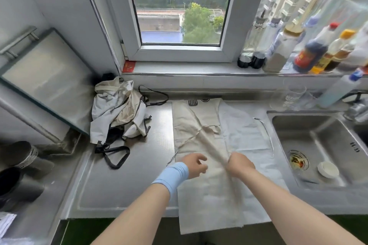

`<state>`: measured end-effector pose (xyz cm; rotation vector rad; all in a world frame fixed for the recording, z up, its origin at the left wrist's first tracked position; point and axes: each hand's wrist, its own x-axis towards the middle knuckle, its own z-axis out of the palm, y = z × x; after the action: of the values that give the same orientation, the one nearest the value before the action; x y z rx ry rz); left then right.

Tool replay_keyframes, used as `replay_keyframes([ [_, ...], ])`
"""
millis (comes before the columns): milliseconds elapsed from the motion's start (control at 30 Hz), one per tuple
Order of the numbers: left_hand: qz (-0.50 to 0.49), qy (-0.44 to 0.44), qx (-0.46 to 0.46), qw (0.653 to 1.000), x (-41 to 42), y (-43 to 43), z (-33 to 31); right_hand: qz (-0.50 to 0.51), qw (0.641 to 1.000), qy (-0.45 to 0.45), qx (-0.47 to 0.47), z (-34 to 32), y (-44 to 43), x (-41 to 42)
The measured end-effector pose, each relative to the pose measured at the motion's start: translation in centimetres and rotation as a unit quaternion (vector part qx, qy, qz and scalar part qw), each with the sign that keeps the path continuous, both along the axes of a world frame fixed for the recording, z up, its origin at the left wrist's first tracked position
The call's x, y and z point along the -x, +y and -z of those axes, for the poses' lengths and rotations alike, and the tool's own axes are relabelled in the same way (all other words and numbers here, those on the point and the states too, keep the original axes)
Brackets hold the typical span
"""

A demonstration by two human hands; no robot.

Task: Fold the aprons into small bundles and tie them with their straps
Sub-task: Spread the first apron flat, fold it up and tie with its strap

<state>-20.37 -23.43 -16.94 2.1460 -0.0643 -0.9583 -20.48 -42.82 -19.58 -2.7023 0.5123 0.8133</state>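
Observation:
A beige and white apron (211,195) lies flat on the steel counter, its lower edge hanging over the front. My right hand (240,164) grips a beige strap (209,141) that runs up and to the left across the apron, blurred by motion. My left hand (196,164), with a light blue wristband, hovers just left of it with fingers loosely curled, holding nothing that I can see. A heap of crumpled aprons (119,113) with dark straps sits at the back left of the counter.
A steel sink (318,145) with a small white lid lies right of the apron. Bottles (310,53) line the windowsill and a glass (294,93) stands behind the sink. A tilted framed panel (45,77) and dark pots (18,165) are at the left.

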Motion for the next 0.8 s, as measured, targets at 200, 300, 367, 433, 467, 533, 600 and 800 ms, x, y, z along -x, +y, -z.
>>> replay_keyframes([
  [200, -0.018, -0.163, -0.181, 0.97, -6.5, -0.1, 2.4, -0.167, 0.979, -0.106, 0.046, 1.4, -0.9, -5.3],
  [300, 0.008, -0.148, -0.217, 0.965, -9.0, 0.3, 3.6, -0.248, 0.96, -0.128, -0.003, 2.3, -0.5, -8.2],
  [367, 0.066, -0.107, -0.244, 0.962, -10.0, 0.7, 4.5, -0.279, 0.954, -0.113, -0.018, 3.3, -0.7, -9.9],
  [433, 0.106, -0.084, -0.271, 0.953, -10.4, 1.5, 5.4, -0.303, 0.951, -0.064, -0.019, 4.5, -0.9, -11.4],
  [467, 0.112, -0.091, -0.287, 0.947, -10.3, 1.9, 5.6, -0.316, 0.948, -0.044, -0.016, 5.0, -0.9, -11.8],
  [533, 0.108, -0.125, -0.319, 0.933, -9.9, 2.6, 5.8, -0.334, 0.94, -0.062, -0.015, 5.5, -0.4, -12.3],
  [600, 0.096, -0.137, -0.344, 0.924, -9.6, 3.2, 5.6, -0.336, 0.935, -0.112, -0.02, 5.6, 0.8, -12.7],
  [800, 0.063, -0.096, -0.354, 0.928, -8.2, 5.0, 5.7, -0.391, 0.894, -0.215, 0.032, 5.4, 4.9, -14.0],
])
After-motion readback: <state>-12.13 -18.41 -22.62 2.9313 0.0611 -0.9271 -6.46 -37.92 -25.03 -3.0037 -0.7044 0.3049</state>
